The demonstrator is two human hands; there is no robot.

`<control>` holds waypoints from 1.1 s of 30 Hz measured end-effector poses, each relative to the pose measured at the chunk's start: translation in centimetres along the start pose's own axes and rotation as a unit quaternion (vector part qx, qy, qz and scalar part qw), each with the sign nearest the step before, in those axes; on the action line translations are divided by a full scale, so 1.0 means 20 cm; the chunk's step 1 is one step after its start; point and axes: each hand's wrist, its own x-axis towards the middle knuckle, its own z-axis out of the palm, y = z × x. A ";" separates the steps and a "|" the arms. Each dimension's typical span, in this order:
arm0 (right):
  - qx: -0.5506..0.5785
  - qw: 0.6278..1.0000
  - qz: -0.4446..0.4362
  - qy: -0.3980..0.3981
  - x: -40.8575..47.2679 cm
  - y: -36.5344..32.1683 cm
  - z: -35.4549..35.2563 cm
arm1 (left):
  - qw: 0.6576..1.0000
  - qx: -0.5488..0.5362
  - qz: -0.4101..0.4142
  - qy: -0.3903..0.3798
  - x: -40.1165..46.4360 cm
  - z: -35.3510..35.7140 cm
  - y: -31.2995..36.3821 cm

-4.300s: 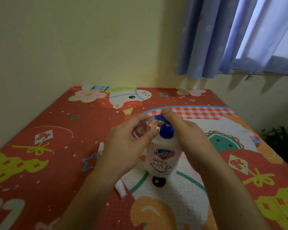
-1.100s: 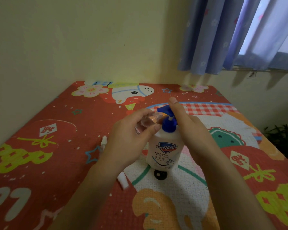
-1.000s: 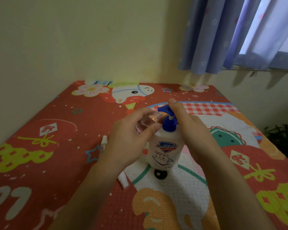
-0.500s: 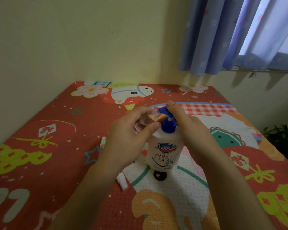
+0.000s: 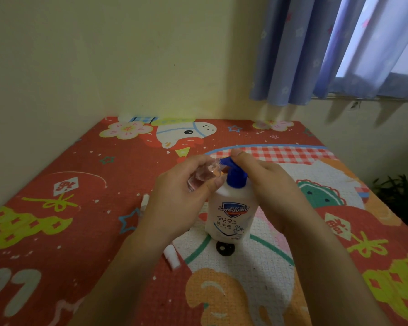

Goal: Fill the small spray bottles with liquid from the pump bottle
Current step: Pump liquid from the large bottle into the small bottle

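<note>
Because the spout must feed its mouth, my left hand (image 5: 174,203) grips the small spray bottle (image 5: 201,176) at nine o'clock of the pump bottle (image 5: 231,212), while my right hand (image 5: 269,184), fingers extended, presses the pump head (image 5: 230,162).

The white plastic pump bottle with a blue pump top (image 5: 230,215) stands on the red patterned mat (image 5: 57,208). The left hand (image 5: 181,203) holds the small clear spray bottle (image 5: 203,176) just left of the pump top, touching its spout. The right hand (image 5: 266,184) is on the right, fingers on the pump top. A small white cap (image 5: 172,255) lies in front, to the left. A white tube (image 5: 145,201) lies left of the left hand.
</note>
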 end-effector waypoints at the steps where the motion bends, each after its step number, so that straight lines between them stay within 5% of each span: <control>1: 0.000 1.000 -0.001 -0.002 0.00 0.00 0.00 | 1.000 0.002 0.000 0.000 0.00 0.00 0.00; 33: -0.002 0.999 0.038 -0.016 0.00 -0.01 0.00 | 1.000 -0.027 -0.001 0.009 0.01 0.00 0.02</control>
